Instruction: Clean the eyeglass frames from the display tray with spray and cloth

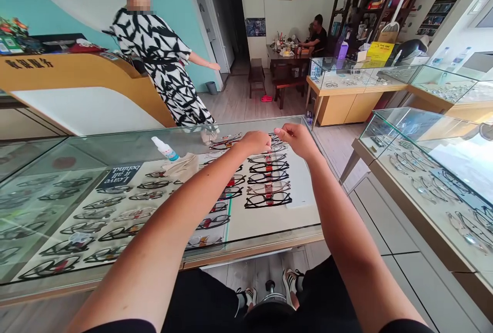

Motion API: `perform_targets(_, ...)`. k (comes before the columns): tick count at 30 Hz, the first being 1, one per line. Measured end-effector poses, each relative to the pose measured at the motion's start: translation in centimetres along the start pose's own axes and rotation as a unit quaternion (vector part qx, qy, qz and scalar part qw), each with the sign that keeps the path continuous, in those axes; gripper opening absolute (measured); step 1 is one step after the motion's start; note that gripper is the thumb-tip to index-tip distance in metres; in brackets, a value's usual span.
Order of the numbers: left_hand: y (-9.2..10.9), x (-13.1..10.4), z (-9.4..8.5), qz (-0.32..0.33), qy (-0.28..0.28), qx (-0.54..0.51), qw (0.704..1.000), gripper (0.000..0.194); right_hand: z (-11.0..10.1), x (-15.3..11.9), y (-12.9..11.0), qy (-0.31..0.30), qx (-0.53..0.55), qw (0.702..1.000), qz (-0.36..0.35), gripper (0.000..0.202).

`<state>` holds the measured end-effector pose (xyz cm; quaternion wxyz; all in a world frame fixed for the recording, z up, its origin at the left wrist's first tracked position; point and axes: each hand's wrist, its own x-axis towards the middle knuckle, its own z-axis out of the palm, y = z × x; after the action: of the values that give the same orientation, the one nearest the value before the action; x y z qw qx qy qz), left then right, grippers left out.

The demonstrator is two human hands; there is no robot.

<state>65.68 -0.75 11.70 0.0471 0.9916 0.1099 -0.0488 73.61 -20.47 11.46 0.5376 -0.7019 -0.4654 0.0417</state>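
Observation:
Both of my hands are over the far end of a row of eyeglasses (268, 175) on the glass display counter (265, 225). My left hand (256, 142) is closed, its fingers curled down and partly hidden. Facing it, my right hand (296, 138) is also closed, with the thumb pointing left. A dark-framed pair of glasses shows in the narrow gap between the hands; I cannot tell whether either hand grips it. The glasses in the row have dark frames with red tags at the middle. To the left lie a spray bottle (165, 149) and a beige cloth (184, 167).
More glasses (115, 189) fill the counter's left part, around a dark printed card (122, 175). Another glass showcase (423, 169) stands on my right. A person in a patterned dress (165, 61) is beyond the counter; another person (319, 35) sits at a table farther back.

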Motion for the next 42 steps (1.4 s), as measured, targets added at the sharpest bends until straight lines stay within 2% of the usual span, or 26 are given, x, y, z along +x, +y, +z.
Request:
perform_targets(4,-0.3,-1.1,-0.8,-0.007,0.06,-0.028,0.998,0.028,0.1,0.0,-0.5,-0.004,0.077,0.997,-0.016,0.082)
perform_targets(7,-1.1,-2.4,-1.6,-0.018,0.139,-0.143,0.98,0.034,0.0,-0.2,-0.8,-0.006,0.096,0.995,-0.018,0.081)
perform_targets(9,-1.6,-3.7,-1.9,-0.021,0.196,-0.289,0.937,0.039,0.2,-0.3,-1.0,-0.01,0.102,0.995,-0.013,0.08)
perform_targets(11,-1.8,-5.4,-1.8,-0.03,0.226,-0.423,0.877,0.046,0.8,-0.4,-1.2,-0.017,0.117,0.993,0.002,0.078)
perform_targets(13,-1.7,-7.4,-1.4,-0.046,0.235,-0.506,0.829,0.054,1.8,-0.7,-1.7,-0.038,0.145,0.989,0.019,0.076)
perform_targets(15,-1.4,-9.6,-0.7,-0.059,0.238,-0.54,0.805,0.059,3.2,-1.0,-2.4,-0.077,0.17,0.982,0.024,0.077)
perform_targets(18,-1.1,-12.5,0.5,-0.06,0.242,-0.553,0.795,0.06,5.2,-1.8,-3.4,-0.123,0.158,0.98,0.007,0.073)
perform_targets(22,-1.5,-14.9,1.8,-0.059,0.244,-0.558,0.791,0.054,6.9,-2.8,-3.9,-0.123,0.104,0.987,-0.009,0.064)
perform_targets(25,-1.9,-16.0,2.4,-0.066,0.299,-0.539,0.785,0.041,7.7,-3.3,-3.9,-0.104,0.047,0.993,0.001,0.054)
perform_targets(27,-1.8,-16.6,2.6,-0.061,0.327,-0.511,0.793,0.033,7.9,-3.5,-3.8,-0.091,0.016,0.996,0.008,0.049)
perform_targets(30,-1.3,-17.3,2.8,-0.04,0.314,-0.477,0.82,0.029,8.2,-3.7,-4.1,-0.077,-0.001,0.997,0.01,0.052)
perform_targets(32,-0.9,-17.5,2.9,-0.036,0.305,-0.478,0.823,0.029,8.4,-4.0,-4.4,-0.071,0.0,0.997,0.011,0.057)
perform_targets(38,-0.2,-17.4,3.2,-0.046,0.307,-0.525,0.792,0.048,9.1,-4.6,-5.0,-0.047,0.034,0.998,0.019,0.063)
perform_targets(42,-0.1,-17.3,3.1,-0.042,0.315,-0.545,0.775,0.052,9.5,-4.7,-4.7,-0.052,0.064,0.996,0.028,0.066)
